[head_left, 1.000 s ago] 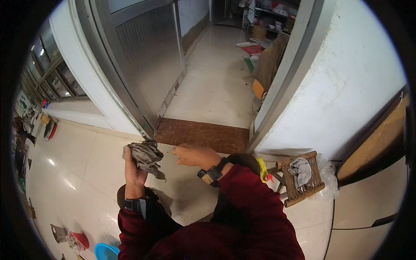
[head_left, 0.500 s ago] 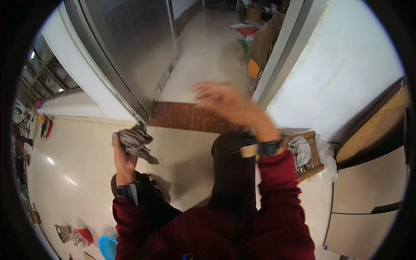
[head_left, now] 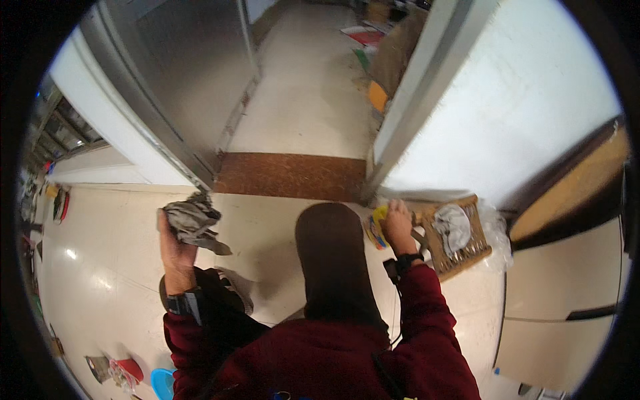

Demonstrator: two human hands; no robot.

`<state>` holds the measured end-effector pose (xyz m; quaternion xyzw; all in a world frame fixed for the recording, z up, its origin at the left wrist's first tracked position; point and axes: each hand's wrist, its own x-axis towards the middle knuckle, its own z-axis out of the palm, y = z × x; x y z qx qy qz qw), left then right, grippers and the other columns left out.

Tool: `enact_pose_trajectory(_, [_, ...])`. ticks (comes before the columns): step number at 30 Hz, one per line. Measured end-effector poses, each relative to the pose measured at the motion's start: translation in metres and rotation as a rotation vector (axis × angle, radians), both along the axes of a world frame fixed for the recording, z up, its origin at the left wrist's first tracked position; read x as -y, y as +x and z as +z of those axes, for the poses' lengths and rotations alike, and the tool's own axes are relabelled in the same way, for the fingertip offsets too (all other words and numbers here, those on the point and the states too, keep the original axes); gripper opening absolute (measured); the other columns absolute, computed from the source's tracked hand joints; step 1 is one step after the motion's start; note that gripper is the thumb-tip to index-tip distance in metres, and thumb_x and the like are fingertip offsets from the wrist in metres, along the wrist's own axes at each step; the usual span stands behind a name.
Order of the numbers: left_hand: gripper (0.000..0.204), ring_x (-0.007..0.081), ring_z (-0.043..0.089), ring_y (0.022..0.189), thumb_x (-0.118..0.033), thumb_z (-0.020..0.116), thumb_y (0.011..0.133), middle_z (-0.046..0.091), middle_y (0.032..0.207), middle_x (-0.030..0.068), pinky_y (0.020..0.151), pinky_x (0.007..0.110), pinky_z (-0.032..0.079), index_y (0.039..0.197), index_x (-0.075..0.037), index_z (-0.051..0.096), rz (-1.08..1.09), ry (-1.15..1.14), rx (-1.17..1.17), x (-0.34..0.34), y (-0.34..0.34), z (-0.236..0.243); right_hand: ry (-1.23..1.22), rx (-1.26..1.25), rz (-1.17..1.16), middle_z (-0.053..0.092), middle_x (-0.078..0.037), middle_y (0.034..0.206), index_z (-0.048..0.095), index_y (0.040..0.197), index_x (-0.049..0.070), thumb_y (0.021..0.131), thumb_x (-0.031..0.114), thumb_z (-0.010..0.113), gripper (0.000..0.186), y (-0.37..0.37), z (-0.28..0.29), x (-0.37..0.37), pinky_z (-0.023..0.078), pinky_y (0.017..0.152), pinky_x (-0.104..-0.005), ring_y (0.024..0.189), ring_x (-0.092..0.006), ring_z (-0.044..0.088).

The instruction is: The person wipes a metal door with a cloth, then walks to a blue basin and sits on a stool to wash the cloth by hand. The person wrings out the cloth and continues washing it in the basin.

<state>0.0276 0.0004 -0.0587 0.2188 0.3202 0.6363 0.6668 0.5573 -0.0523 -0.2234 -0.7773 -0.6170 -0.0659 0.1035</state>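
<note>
Just before the doorway, I count one rag [head_left: 191,221], one yellow container [head_left: 375,228], one stool [head_left: 440,259] and one pale cloth [head_left: 453,228] lying on its seat. From my end, the left hand [head_left: 177,252] clutches the rag left of the threshold [head_left: 290,175]; the right hand [head_left: 399,225] is at the container, though I can't tell whether it grips. The rag is grey-brown and bunched, one corner drooping. Glossy pale tiles [head_left: 120,247] cover the floor; the threshold is speckled brown.
</note>
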Motion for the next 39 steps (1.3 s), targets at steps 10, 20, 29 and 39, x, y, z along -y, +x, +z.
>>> enact_pose_trajectory(10, [0.054, 0.0308, 0.061, 0.11, -0.052, 0.044, 0.101, 0.064, 0.119, 0.0148, 0.094, 0.05, 0.05, 0.12, -0.004, 0.058, -0.029, 0.007, 0.039, 0.0, -0.002, -0.004, -0.215, -0.18, -0.06, 0.069, -0.018, 0.101, 0.064, 0.109, 0.008, 0.086, 0.023, 0.065, 0.028, -0.007, 0.015, -0.004, 0.055, 0.074, -0.0471, 0.089, -0.0374, 0.067])
enact_pose_trajectory(20, [0.052, 0.0284, 0.061, 0.108, -0.052, 0.048, 0.1, 0.065, 0.118, 0.0131, 0.097, 0.045, 0.048, 0.119, -0.005, 0.059, 0.074, -0.019, 0.036, 0.005, 0.006, 0.003, 0.192, -0.008, -0.508, 0.056, -0.022, 0.132, 0.054, 0.134, 0.008, 0.085, 0.017, 0.066, 0.051, 0.106, 0.064, 0.064, 0.045, 0.098, -0.0466, 0.119, -0.0404, 0.053])
enact_pose_trajectory(29, [0.047, 0.0259, 0.059, 0.109, -0.044, 0.056, 0.099, 0.063, 0.119, 0.0102, 0.097, 0.04, 0.048, 0.124, -0.004, 0.056, 0.18, -0.029, 0.175, 0.016, 0.017, 0.018, 0.318, -1.26, -0.094, 0.069, -0.015, 0.113, 0.058, 0.127, -0.004, 0.096, 0.016, 0.054, 0.038, 0.126, 0.088, 0.054, 0.052, 0.087, -0.0371, 0.098, -0.0223, 0.065])
enact_pose_trajectory(39, [0.046, 0.0275, 0.061, 0.109, -0.044, 0.055, 0.099, 0.063, 0.12, 0.013, 0.098, 0.042, 0.049, 0.119, -0.003, 0.057, 0.099, 0.021, 0.154, 0.014, 0.003, 0.013, 0.127, -1.896, 0.018, 0.067, -0.011, 0.112, 0.06, 0.121, 0.002, 0.098, 0.029, 0.055, 0.036, 0.078, 0.106, -0.014, 0.052, 0.091, -0.0419, 0.101, -0.0259, 0.064])
